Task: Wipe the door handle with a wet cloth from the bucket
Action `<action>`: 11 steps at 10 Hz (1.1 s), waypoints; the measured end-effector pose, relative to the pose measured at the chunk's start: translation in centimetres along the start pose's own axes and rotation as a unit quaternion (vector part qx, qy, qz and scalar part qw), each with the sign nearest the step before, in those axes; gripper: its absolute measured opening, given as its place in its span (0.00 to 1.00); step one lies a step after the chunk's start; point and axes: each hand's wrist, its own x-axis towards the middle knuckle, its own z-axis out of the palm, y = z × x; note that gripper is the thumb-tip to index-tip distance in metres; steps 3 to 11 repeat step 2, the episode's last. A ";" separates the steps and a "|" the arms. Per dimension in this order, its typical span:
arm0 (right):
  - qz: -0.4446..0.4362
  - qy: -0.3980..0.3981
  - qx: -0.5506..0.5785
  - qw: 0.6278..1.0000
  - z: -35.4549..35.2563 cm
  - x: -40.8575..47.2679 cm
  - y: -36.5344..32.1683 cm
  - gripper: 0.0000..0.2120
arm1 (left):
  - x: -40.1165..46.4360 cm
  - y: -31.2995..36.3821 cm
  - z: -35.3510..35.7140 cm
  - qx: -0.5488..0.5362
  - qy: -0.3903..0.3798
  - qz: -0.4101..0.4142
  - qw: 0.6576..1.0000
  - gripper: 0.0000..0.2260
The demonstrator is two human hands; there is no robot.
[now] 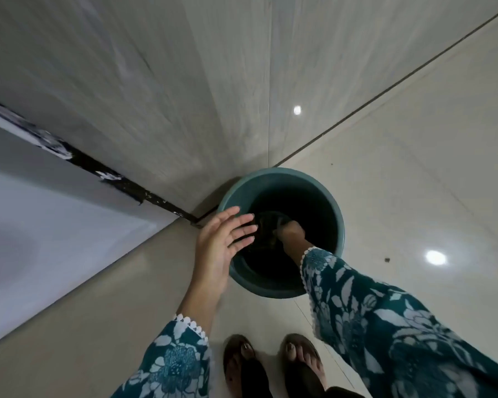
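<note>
A teal bucket (pixel 282 179) stands on a glossy pale tiled floor (pixel 414 168), close against a grey wood-grain wall (pixel 156 81) near a corner with a dark, chipped skirting strip (pixel 121 182). Ceiling lights reflect in the tiles. The right hand (pixel 291 232) reaches down into the bucket, its grip closed around a dark cloth (pixel 266 225). The left hand (pixel 222 239) hovers over the rim, fingers spread. Two sandalled feet (pixel 270 366) stand just before the bucket.
</note>
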 end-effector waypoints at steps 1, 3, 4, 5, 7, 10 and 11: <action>0.021 -0.028 -0.024 0.999 -0.4 -1.1 0.5 0.17 | -0.6 0.0 0.6 -0.012 0.014 -0.007 1.000 0.09; 0.037 -0.058 0.101 0.992 -3.2 -6.2 -0.8 0.17 | -3.2 2.0 1.0 -0.025 0.013 -0.037 0.999 0.11; 0.037 -0.058 0.101 0.992 -3.2 -6.2 -0.8 0.17 | -3.2 2.0 1.0 -0.025 0.013 -0.037 0.999 0.11; 0.037 -0.058 0.101 0.992 -3.2 -6.2 -0.8 0.17 | -3.2 2.0 1.0 -0.025 0.013 -0.037 0.999 0.11; 0.037 -0.058 0.101 0.992 -3.2 -6.2 -0.8 0.17 | -3.2 2.0 1.0 -0.025 0.013 -0.037 0.999 0.11; 0.037 -0.058 0.101 0.992 -3.2 -6.2 -0.8 0.17 | -3.2 2.0 1.0 -0.025 0.013 -0.037 0.999 0.11; 0.037 -0.058 0.101 0.992 -3.2 -6.2 -0.8 0.17 | -3.2 2.0 1.0 -0.025 0.013 -0.037 0.999 0.11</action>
